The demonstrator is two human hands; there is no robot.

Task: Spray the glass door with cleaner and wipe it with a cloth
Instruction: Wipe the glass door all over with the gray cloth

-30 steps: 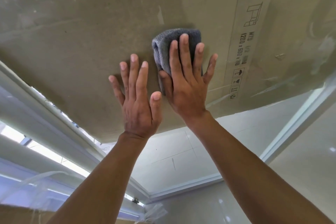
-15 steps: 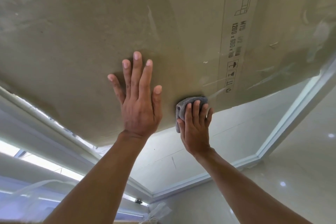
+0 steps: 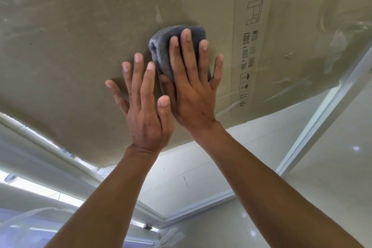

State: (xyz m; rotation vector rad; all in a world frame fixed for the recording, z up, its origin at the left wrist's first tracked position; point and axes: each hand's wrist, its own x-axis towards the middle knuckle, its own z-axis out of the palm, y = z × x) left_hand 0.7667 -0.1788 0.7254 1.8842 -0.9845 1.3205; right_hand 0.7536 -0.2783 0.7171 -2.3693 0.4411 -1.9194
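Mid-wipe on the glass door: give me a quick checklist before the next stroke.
1. Grey cloth flat under the right hand, fingers straight: ok.
2. Left hand flat on the glass door: ok.
3. Room for a leftward stroke: not ok, the left hand lies right beside the cloth.
4. Glass near the white frame clean: not ok, streaks show there.
5. Spray bottle within reach: cannot tell, none in view.
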